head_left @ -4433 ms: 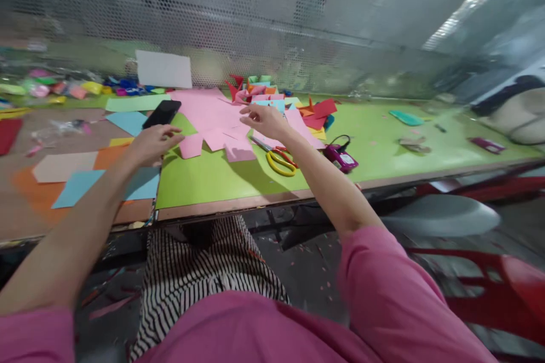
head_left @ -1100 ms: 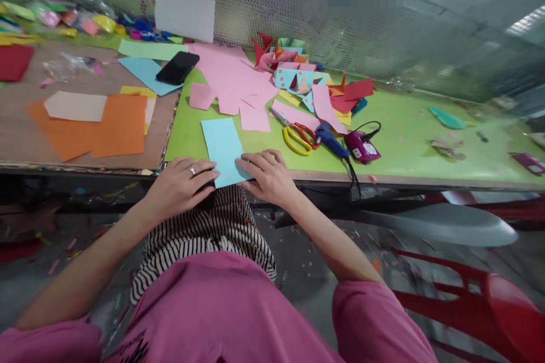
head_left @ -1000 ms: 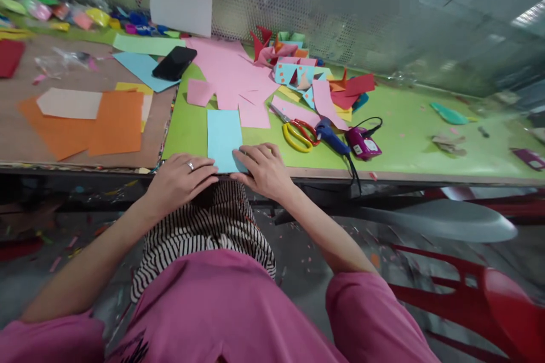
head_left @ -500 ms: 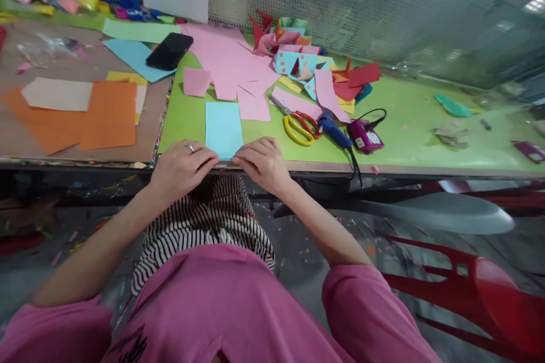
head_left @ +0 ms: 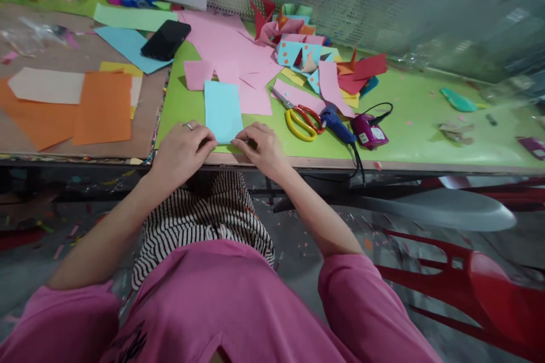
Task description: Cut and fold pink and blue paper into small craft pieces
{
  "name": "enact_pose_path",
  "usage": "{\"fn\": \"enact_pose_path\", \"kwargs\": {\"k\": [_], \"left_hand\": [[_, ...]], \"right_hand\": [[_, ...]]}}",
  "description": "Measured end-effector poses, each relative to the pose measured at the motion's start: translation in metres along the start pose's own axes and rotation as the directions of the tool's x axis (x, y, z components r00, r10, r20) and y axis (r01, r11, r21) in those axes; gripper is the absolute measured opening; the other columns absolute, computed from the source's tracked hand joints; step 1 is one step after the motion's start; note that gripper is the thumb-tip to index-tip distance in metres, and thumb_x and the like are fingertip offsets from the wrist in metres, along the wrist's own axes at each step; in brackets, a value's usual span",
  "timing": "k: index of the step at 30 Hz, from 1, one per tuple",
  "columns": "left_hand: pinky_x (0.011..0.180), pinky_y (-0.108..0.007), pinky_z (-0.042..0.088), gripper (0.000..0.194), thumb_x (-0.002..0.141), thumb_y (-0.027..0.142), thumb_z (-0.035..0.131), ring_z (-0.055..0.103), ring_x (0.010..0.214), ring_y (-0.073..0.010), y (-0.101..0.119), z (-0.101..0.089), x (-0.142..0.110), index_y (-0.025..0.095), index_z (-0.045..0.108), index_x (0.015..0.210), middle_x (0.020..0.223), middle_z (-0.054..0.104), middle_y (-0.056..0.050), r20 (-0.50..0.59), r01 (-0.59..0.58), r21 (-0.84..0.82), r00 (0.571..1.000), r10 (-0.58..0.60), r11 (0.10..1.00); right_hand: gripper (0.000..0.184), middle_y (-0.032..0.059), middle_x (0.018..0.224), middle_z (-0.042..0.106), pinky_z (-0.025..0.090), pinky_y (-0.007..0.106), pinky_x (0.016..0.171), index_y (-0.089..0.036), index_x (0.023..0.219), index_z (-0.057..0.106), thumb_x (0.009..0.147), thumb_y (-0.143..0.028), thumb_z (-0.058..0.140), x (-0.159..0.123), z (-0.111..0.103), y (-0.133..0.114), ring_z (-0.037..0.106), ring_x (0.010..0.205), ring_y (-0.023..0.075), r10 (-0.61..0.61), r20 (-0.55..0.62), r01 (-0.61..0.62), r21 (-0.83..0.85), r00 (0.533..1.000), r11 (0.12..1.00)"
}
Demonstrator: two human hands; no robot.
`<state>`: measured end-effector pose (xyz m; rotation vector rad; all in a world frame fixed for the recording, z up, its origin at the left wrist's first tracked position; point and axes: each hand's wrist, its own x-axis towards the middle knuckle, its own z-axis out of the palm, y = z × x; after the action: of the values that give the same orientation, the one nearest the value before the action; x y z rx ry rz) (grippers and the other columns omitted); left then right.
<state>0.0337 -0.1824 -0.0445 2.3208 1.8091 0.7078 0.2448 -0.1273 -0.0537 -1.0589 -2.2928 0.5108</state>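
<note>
A light-blue sheet of paper [head_left: 223, 108] lies at the front of the green table covering, its far end over the pink paper [head_left: 230, 39]. My left hand [head_left: 183, 146], with a ring on one finger, pinches its near left corner. At the near right corner my right hand [head_left: 260, 150] pinches the same sheet between thumb and fingers. A narrow fold seems to run along the near edge between the fingertips. To the right lie scissors [head_left: 301, 122] with yellow and red handles, and beside them a blue glue gun [head_left: 336, 125].
A purple box with a cable [head_left: 369, 131] sits right of the glue gun. Folded coloured paper pieces [head_left: 298, 48] are heaped at the back. A black phone [head_left: 166, 39] lies at the back left, with orange paper [head_left: 104, 108] nearer. A red chair [head_left: 460, 272] stands at the right.
At first both hands were spread above the table, without the blue sheet. Later they lay on its near edge; now the fingers pinch its corners and the sheet lies farther in from the table edge.
</note>
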Motion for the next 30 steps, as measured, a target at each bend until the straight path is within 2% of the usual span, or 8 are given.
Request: {"fn": "enact_pose_path", "kwargs": {"k": [7, 19, 23, 25, 27, 30], "left_hand": [[0.084, -0.042, 0.050, 0.025, 0.093, 0.037, 0.057, 0.060, 0.089, -0.0271, -0.010, 0.015, 0.006, 0.019, 0.067, 0.079, 0.086, 0.066, -0.009, -0.126, 0.029, -0.006, 0.992, -0.029, 1.000], [0.086, -0.049, 0.051, 0.022, 0.087, 0.032, 0.061, 0.062, 0.086, -0.0299, -0.009, 0.017, 0.010, 0.020, 0.061, 0.069, 0.082, 0.066, -0.011, -0.147, 0.073, 0.049, 0.987, -0.065, 0.996], [0.086, -0.049, 0.052, 0.016, 0.089, 0.030, 0.060, 0.062, 0.091, -0.0308, -0.009, 0.022, 0.008, 0.020, 0.061, 0.075, 0.085, 0.066, -0.011, -0.191, 0.048, 0.058, 0.981, -0.036, 0.997], [0.085, -0.048, 0.052, 0.011, 0.090, 0.029, 0.059, 0.062, 0.094, -0.0310, -0.008, 0.022, 0.007, 0.020, 0.063, 0.086, 0.090, 0.067, -0.011, -0.221, 0.045, 0.058, 0.975, -0.031, 0.997], [0.087, -0.047, 0.052, 0.013, 0.091, 0.025, 0.058, 0.061, 0.098, -0.0306, -0.005, 0.021, 0.004, 0.019, 0.065, 0.100, 0.099, 0.068, -0.013, -0.222, 0.029, 0.050, 0.975, -0.017, 0.998], [0.092, -0.047, 0.049, 0.025, 0.095, 0.017, 0.049, 0.062, 0.106, -0.0303, 0.002, 0.018, -0.003, 0.020, 0.067, 0.112, 0.115, 0.069, -0.014, -0.168, -0.107, 0.053, 0.979, 0.114, 0.993]], "right_hand": [[0.018, 0.0058, 0.088, 0.064, 0.041, 0.037, 0.082, -0.021, 0.083, 0.061, 0.096, -0.032, 0.057, 0.000, 0.001, -0.003, 0.055, 0.086, 0.0221, 0.028, -0.006, -0.028, -0.063, 1.000, 0.998], [0.013, 0.0079, 0.093, 0.061, 0.040, 0.040, 0.087, -0.020, 0.084, 0.061, 0.092, -0.031, 0.059, 0.002, 0.005, -0.003, 0.055, 0.092, 0.0246, 0.095, 0.007, -0.094, -0.093, 0.995, 0.991], [0.012, 0.0070, 0.092, 0.060, 0.041, 0.040, 0.087, -0.021, 0.083, 0.060, 0.090, -0.030, 0.060, 0.002, 0.006, -0.002, 0.054, 0.091, 0.0243, 0.092, -0.007, -0.093, -0.087, 0.996, 0.992], [0.011, 0.0067, 0.093, 0.060, 0.041, 0.040, 0.087, -0.021, 0.083, 0.059, 0.090, -0.030, 0.060, 0.002, 0.006, -0.002, 0.053, 0.091, 0.0241, 0.089, -0.007, -0.089, -0.086, 0.996, 0.992], [0.011, 0.0069, 0.093, 0.060, 0.041, 0.041, 0.087, -0.021, 0.084, 0.060, 0.091, -0.030, 0.060, 0.003, 0.006, -0.001, 0.053, 0.091, 0.0240, 0.093, 0.002, -0.092, -0.088, 0.996, 0.992], [0.012, 0.0078, 0.096, 0.061, 0.041, 0.041, 0.087, -0.020, 0.087, 0.062, 0.092, -0.030, 0.059, 0.003, 0.006, -0.002, 0.054, 0.092, 0.0243, 0.106, 0.019, -0.103, -0.115, 0.994, 0.988]]}}
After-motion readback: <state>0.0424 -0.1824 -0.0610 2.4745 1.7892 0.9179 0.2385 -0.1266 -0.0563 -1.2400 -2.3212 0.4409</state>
